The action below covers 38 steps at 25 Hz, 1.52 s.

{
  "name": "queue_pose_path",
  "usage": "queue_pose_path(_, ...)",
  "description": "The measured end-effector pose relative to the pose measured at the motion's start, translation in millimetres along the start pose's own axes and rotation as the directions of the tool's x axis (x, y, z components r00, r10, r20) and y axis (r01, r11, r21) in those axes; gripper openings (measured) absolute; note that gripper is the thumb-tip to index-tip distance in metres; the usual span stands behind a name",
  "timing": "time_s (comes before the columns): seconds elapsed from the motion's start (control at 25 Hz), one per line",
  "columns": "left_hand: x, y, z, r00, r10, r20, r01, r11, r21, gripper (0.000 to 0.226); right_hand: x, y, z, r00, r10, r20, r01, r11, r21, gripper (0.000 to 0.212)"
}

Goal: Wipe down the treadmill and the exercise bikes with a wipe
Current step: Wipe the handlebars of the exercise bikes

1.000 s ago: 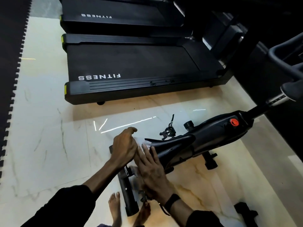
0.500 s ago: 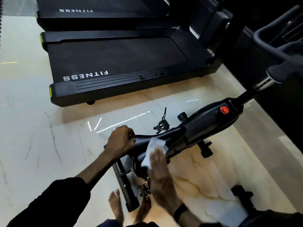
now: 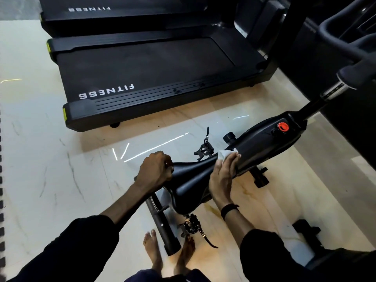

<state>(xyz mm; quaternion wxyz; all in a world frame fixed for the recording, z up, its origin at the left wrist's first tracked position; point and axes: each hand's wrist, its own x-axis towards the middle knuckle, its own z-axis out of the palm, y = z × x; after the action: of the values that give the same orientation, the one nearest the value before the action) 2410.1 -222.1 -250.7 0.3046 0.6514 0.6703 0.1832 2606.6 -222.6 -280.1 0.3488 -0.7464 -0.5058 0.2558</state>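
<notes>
Far to your left the pale marble-look floor [image 3: 50, 159] runs glossy and veined, with a dark toothed mat edge along its border. Beyond it two treadmills lie side by side; the nearer treadmill [image 3: 142, 78] has a matte, finely textured belt, ribbed plastic side rails and yellow-green corner accents.

Your left hand [image 3: 156, 169] is curled round the wide rear of the bike saddle [image 3: 189, 176], a firm grip that steadies it. The saddle is smooth black, broad at the back and tapering to a narrow nose.

You look to be in the bike-wiping step, working along the saddle nose toward the frame. Your right hand [image 3: 222, 176] lies over that nose with fingers fairly straight, pressing the white wipe [image 3: 225, 154] against it where the saddle meets the exercise bike [image 3: 264, 143] body; the wipe is thin, crumpled and soft, and most of it is hidden under your fingers.

Next you would likely carry the wipe onto the rounded, glossy frame housing, past the red knob [image 3: 283, 126] and up the metal post to the padded handlebars [image 3: 350, 47]. That calls for wrapping the wipe round curved surfaces and keeping clear of the caged pedals [image 3: 205, 149]
</notes>
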Motion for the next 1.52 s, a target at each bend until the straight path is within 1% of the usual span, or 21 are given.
queue_pose_path(0.08,1,-2,1,1.0,0.002,0.004,-0.002,1.0,-0.008,0.013,-42,14,4,0.987,-0.152,-0.046,0.152,0.988,-0.014,0.056)
queue_pose_path(0.12,2,-4,1,1.0,0.004,0.002,-0.004,1.0,-0.014,0.013,-68,23,8,0.974,-0.225,-0.015,0.225,0.974,-0.013,0.062)
queue_pose_path(0.2,2,-8,1,1.0,0.014,0.002,-0.014,0.999,-0.039,0.015,-118,45,15,0.921,-0.378,0.096,0.383,0.923,-0.04,0.073)
queue_pose_path(0.32,1,-14,0,0.999,0.035,-0.004,-0.035,0.994,-0.1,0.016,-146,72,11,0.842,-0.464,0.276,0.508,0.854,-0.116,0.056)
queue_pose_path(0.4,2,-18,-2,0.999,0.042,0.002,-0.042,0.991,-0.129,0.007,-141,71,0,0.739,-0.548,0.391,0.652,0.726,-0.216,0.051)
queue_pose_path(0.48,5,-21,-6,1.0,0.029,0.006,-0.028,0.985,-0.169,0.009,-131,50,-5,0.631,-0.591,0.503,0.766,0.578,-0.282,0.053)
queue_pose_path(0.6,9,-23,-11,1.0,-0.029,-0.006,0.026,0.968,-0.249,0.013,-114,12,12,0.593,-0.572,0.567,0.805,0.434,-0.404,0.054)
queue_pose_path(0.64,9,-23,-11,0.999,-0.033,-0.011,0.029,0.962,-0.272,0.015,-111,7,15,0.569,-0.566,0.596,0.822,0.401,-0.404,0.052)
queue_pose_path(0.68,7,-24,-11,0.999,-0.029,-0.013,0.024,0.955,-0.294,0.017,-108,12,14,0.504,-0.573,0.646,0.863,0.347,-0.366,0.049)
queue_pose_path(0.8,-2,-24,-10,0.999,0.004,-0.038,-0.015,0.953,-0.303,0.022,-92,47,-27,0.18,-0.579,0.795,0.984,0.093,-0.155,0.044)
queue_pose_path(0.84,-5,-23,-9,0.999,0.016,-0.052,-0.031,0.955,-0.295,0.024,-80,57,-43,0.154,-0.581,0.799,0.988,0.093,-0.123,0.044)
queue_pose_path(0.88,-9,-21,-8,0.997,0.026,-0.066,-0.044,0.959,-0.281,0.026,-66,62,-56,0.225,-0.585,0.779,0.971,0.2,-0.13,0.041)
queue_pose_path(0.96,-14,-15,-4,0.994,0.045,-0.1,-0.067,0.971,-0.231,0.025,-36,61,-71,0.506,-0.558,0.658,0.834,0.511,-0.208,0.037)
queue_pose_path(1.0,-15,-14,-2,0.992,0.049,-0.116,-0.072,0.976,-0.204,0.024,-26,57,-70,0.618,-0.517,0.593,0.752,0.608,-0.255,0.036)
queue_pose_path(1.08,-14,-13,0,0.992,0.043,-0.12,-0.064,0.983,-0.172,0.022,-17,45,-58,0.774,-0.424,0.471,0.602,0.722,-0.34,0.033)
queue_pose_path(1.16,-12,-16,0,0.994,0.036,-0.101,-0.052,0.986,-0.155,0.026,-5,34,-45,0.911,-0.289,0.293,0.395,0.814,-0.425,0.029)
queue_pose_path(1.24,-11,-17,-4,0.997,0.034,-0.073,-0.044,0.988,-0.146,0.034,16,27,-42,0.983,-0.144,0.117,0.184,0.838,-0.514,0.031)
queue_pose_path(1.32,-12,-19,-6,0.998,0.029,-0.053,-0.037,0.987,-0.155,0.039,37,26,-47,1.0,-0.023,0.011,0.026,0.851,-0.524,0.037)
queue_pose_path(1.36,-13,-20,-6,0.998,0.028,-0.051,-0.036,0.987,-0.156,0.04,42,26,-49,1.0,-0.005,-0.009,0.0,0.862,-0.507,0.038)
queue_pose_path(1.44,-14,-20,-5,0.998,0.031,-0.06,-0.04,0.987,-0.154,0.039,37,26,-45,0.995,-0.097,-0.004,0.084,0.878,-0.47,0.035)
queue_pose_path(1.52,-14,-17,-4,0.997,0.031,-0.066,-0.04,0.989,-0.143,0.035,9,26,-30,0.972,-0.224,0.074,0.235,0.9,-0.368,0.033)
